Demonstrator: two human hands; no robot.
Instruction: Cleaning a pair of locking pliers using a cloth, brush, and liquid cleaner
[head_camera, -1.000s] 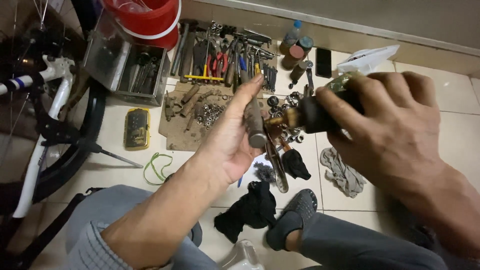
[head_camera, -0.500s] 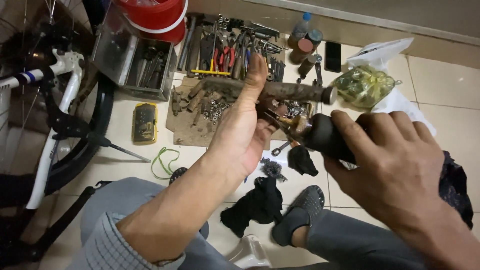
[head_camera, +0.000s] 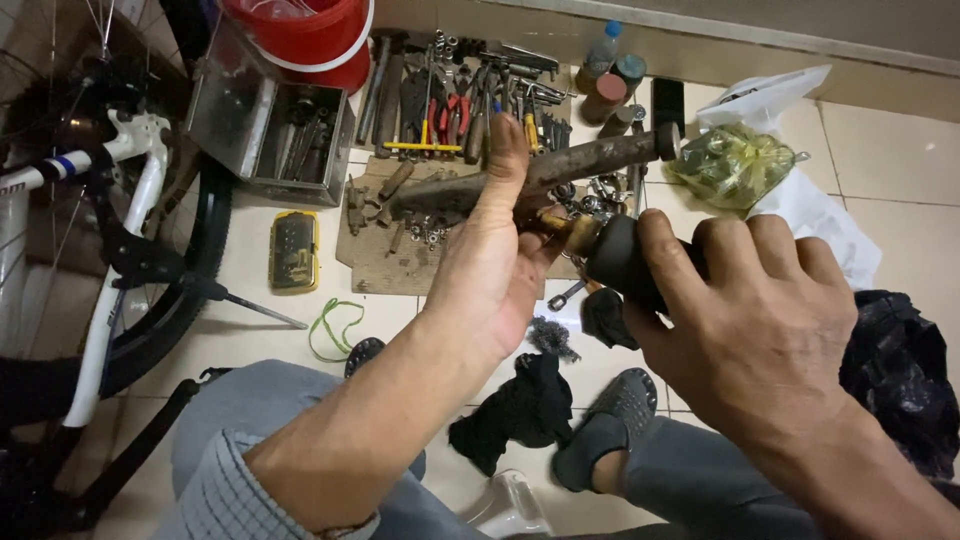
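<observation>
Hands mid-frame, left hand (head_camera: 495, 270) gripping rusty metal bar (head_camera: 590, 160) (tilted), right hand (head_camera: 760, 320) wrapped around black cylinder (head_camera: 625, 262) just beside it

A: Any packages or screens here?
B: A clear plastic bag (head_camera: 735, 163) of greenish stuff lies on white paper (head_camera: 812, 215), top right. A small yellow-and-black device (head_camera: 295, 250) with a dark face lies beside the cardboard (head_camera: 375, 262).

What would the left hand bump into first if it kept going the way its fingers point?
The left hand points up the picture, toward the row of tools on the floor by the wall. Those look like the first thing in line, though they lie lower than the hand, so depth is unclear.
</observation>
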